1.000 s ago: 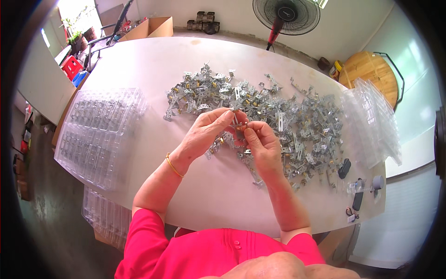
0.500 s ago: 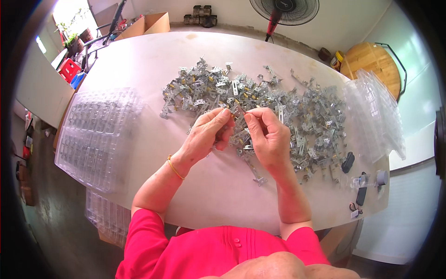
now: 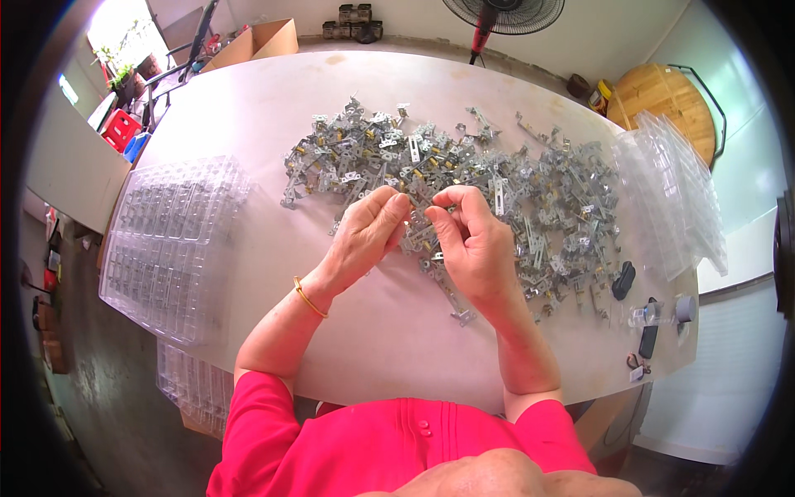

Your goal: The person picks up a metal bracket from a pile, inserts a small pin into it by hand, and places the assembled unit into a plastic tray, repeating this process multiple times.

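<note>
My left hand (image 3: 367,230) is closed, thumb pressed on the fingers, with a small silvery metal bracket (image 3: 419,201) at its tips. Facing it, my right hand (image 3: 478,244) is curled, thumb and forefinger brought together close to the same bracket. Whatever sits in the right fingertips is too small to make out against the parts behind. Both hands hover at the near side of a wide heap of metal brackets (image 3: 571,195), grey with some brass-coloured pieces. A long thin bracket (image 3: 457,308) sticks out of the heap between my forearms.
Stacked clear plastic trays (image 3: 170,240) holding metal parts stand on the left of the white table (image 3: 273,323). More clear trays (image 3: 667,195) lean at the right. Near the right edge lie a black object (image 3: 623,280) and a tape roll (image 3: 685,309). Behind the table stands a fan (image 3: 489,16).
My right thumb and fingertips have shifted slightly left and down. The left fingers have tucked in behind the thumb. The whole view has tilted a little; the heap looks the same.
</note>
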The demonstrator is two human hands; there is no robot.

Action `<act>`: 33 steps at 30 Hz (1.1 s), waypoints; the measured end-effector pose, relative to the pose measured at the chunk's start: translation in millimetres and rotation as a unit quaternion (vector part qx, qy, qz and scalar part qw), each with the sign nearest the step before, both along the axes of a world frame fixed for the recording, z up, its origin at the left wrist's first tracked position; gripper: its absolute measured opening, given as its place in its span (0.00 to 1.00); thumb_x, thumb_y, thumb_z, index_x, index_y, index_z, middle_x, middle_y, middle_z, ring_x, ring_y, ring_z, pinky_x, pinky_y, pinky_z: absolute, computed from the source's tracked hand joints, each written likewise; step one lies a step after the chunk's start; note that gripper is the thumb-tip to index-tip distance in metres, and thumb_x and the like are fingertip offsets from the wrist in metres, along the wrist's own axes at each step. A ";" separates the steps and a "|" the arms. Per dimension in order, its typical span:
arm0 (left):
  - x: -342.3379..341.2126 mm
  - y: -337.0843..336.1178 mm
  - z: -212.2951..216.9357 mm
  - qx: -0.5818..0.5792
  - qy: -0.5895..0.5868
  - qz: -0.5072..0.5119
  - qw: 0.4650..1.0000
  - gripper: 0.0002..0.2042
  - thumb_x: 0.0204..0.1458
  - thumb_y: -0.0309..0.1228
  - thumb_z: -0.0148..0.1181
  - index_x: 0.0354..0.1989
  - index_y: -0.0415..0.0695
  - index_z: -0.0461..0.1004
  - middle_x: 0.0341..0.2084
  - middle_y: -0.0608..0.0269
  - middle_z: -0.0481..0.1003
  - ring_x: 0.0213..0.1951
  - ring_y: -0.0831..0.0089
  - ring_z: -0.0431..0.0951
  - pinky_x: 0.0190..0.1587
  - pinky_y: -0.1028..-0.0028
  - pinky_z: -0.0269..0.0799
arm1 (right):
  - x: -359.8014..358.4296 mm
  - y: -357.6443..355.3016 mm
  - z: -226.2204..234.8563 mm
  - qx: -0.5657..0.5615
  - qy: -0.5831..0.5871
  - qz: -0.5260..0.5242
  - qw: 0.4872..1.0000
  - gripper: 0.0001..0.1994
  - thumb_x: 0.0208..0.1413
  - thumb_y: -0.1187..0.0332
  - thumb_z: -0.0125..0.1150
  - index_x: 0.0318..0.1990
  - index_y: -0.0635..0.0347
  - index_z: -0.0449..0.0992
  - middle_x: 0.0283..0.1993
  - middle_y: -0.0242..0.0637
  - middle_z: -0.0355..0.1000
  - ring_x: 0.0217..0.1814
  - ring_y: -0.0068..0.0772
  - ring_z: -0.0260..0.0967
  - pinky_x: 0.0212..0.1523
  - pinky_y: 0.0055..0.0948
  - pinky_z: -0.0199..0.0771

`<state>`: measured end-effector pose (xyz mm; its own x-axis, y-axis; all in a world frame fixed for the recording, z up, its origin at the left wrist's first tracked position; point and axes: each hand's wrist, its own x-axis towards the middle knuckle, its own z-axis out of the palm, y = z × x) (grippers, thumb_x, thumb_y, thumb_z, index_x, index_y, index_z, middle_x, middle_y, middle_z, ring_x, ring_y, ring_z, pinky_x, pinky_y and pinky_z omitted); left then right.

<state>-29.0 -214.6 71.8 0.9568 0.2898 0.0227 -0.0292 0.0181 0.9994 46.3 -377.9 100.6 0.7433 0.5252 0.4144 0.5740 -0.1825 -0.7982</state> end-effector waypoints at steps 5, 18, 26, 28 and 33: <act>0.3 -4.3 -2.8 0.083 -0.022 -0.010 0.996 0.16 0.71 0.41 0.50 0.34 0.43 0.71 0.20 0.74 0.66 0.21 0.87 0.60 0.22 0.82 0.56 | 1.0 -1.1 1.3 -0.004 0.029 0.014 0.999 0.08 0.64 0.69 0.63 0.47 0.59 0.72 0.24 0.39 0.75 0.21 0.33 0.72 0.25 0.31 0.70; 0.7 -8.8 -8.4 0.271 -0.106 -0.029 0.956 0.16 0.70 0.39 0.51 0.34 0.39 0.70 0.19 0.64 0.68 0.23 0.76 0.67 0.27 0.70 0.65 | 9.9 -0.8 -0.7 0.094 -0.132 0.011 0.987 0.02 0.63 0.73 0.64 0.40 0.59 0.77 0.33 0.33 0.73 0.27 0.24 0.65 0.29 0.26 0.68; 0.4 8.5 1.3 -0.272 -0.013 -0.073 0.959 0.17 0.71 0.43 0.47 0.34 0.44 0.69 0.19 0.68 0.65 0.15 0.81 0.59 0.19 0.78 0.54 | 6.0 -6.8 4.6 0.061 0.034 0.001 0.998 0.04 0.65 0.70 0.63 0.40 0.59 0.75 0.21 0.29 0.68 0.19 0.18 0.60 0.22 0.24 0.63; 0.1 8.5 0.8 -0.275 -0.018 -0.077 0.958 0.17 0.71 0.43 0.47 0.35 0.44 0.68 0.19 0.68 0.64 0.16 0.80 0.59 0.19 0.78 0.56 | 5.9 -6.3 3.9 0.049 0.018 0.001 0.999 0.04 0.65 0.70 0.63 0.40 0.58 0.75 0.18 0.30 0.67 0.17 0.19 0.59 0.21 0.25 0.62; 0.5 7.0 -1.1 -0.288 -0.035 -0.083 0.953 0.17 0.71 0.43 0.47 0.34 0.44 0.69 0.18 0.68 0.64 0.15 0.80 0.59 0.19 0.78 0.55 | 6.4 -5.2 0.5 -0.009 -0.002 0.008 1.000 0.04 0.65 0.69 0.63 0.39 0.57 0.75 0.20 0.41 0.71 0.18 0.34 0.69 0.22 0.32 0.66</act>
<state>-28.6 -207.6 70.7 0.9927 0.1172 -0.0291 -0.0438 0.5734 0.8181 52.7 -383.1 101.1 0.7332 0.5446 0.4071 0.5796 -0.1874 -0.7931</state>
